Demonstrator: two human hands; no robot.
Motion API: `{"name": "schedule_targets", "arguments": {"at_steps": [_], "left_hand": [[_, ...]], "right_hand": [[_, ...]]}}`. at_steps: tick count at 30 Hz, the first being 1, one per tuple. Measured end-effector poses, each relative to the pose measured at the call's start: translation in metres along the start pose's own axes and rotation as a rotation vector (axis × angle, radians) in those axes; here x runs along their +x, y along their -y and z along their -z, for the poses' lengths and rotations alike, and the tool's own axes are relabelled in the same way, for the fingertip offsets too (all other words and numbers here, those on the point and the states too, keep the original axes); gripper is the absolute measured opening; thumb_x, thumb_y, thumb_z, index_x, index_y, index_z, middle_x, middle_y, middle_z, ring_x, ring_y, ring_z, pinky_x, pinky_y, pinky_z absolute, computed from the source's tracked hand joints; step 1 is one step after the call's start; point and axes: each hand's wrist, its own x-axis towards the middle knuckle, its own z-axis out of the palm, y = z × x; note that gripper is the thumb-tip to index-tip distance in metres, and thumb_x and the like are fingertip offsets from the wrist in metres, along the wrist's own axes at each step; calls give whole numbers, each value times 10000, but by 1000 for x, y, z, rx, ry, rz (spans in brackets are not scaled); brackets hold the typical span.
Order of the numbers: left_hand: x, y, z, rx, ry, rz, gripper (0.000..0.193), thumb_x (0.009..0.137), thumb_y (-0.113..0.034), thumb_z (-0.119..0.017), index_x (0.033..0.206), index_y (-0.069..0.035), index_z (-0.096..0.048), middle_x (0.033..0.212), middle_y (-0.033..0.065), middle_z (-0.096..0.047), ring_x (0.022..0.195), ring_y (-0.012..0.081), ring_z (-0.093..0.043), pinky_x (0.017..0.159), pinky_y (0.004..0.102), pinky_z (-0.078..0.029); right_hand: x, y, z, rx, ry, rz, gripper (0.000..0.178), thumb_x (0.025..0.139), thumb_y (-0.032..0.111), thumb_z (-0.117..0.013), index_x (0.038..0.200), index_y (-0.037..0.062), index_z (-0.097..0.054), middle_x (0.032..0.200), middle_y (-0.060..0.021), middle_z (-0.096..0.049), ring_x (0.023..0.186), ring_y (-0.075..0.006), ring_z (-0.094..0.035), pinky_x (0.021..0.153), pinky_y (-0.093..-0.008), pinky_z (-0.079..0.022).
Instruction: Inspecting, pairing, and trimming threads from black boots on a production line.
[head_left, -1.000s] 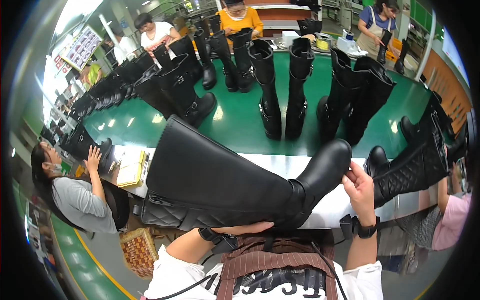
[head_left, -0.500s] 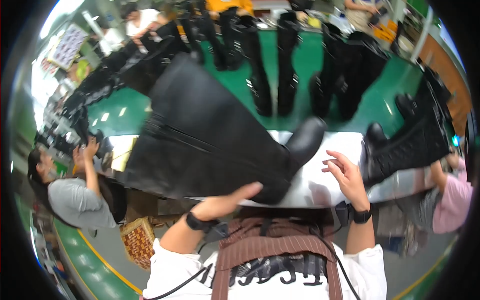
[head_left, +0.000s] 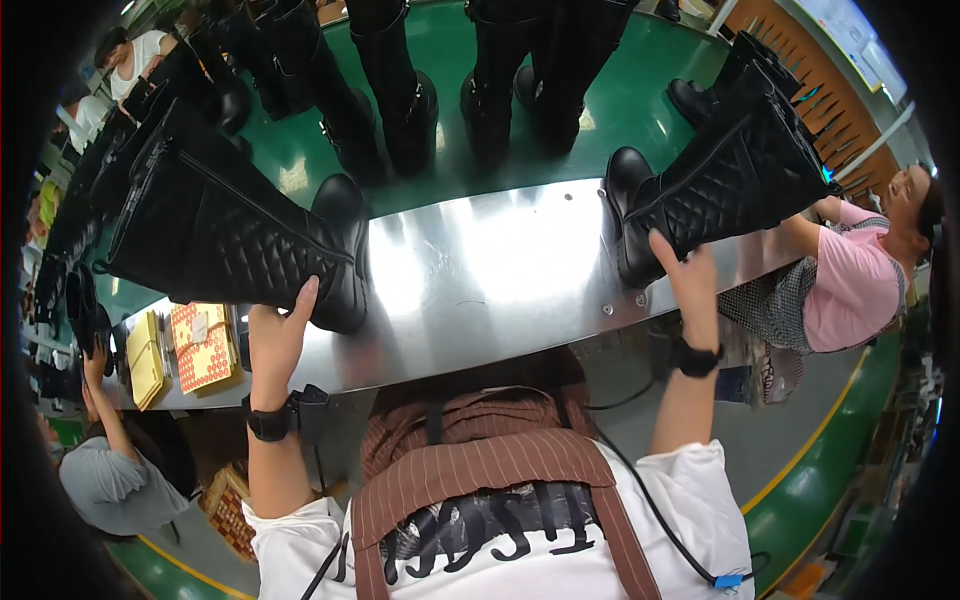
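Note:
A tall black boot (head_left: 240,235) with a quilted shaft lies on its side at the left of the metal ledge, its sole facing right. My left hand (head_left: 278,345) grips it near the heel, thumb on top and fingers largely hidden beneath. At the right, a similar black boot (head_left: 715,185) lies with its shaft pointing up and right, toe and sole to the left. Against its lower edge, my right hand (head_left: 690,285) holds it at the ankle with the thumb on the near side; the other fingers are mostly hidden.
The shiny metal ledge (head_left: 480,320) borders a green conveyor belt (head_left: 440,185) carrying several upright black boots (head_left: 400,100). Yellow and red-patterned sheets (head_left: 200,345) sit at the ledge's left end. Co-workers are at the left and right, the right one in a pink top (head_left: 855,285).
The boot by my left hand has shifted left and now lies with its quilted side showing. My right hand, earlier apart with spread fingers, has reached the right boot. The view has turned.

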Motion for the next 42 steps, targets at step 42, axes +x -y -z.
{"name": "schedule_targets", "arguments": {"at_steps": [42], "left_hand": [[-6, -109, -160, -824, 289, -149, 678, 896, -38, -657, 1492, -19, -334, 1279, 164, -603, 1119, 178, -612, 901, 284, -532]], "right_hand": [[-83, 51, -17, 1332, 133, -171, 555, 1025, 405, -489, 1431, 30, -434, 1414, -112, -523, 1260, -284, -539, 1090, -431, -410]]}}
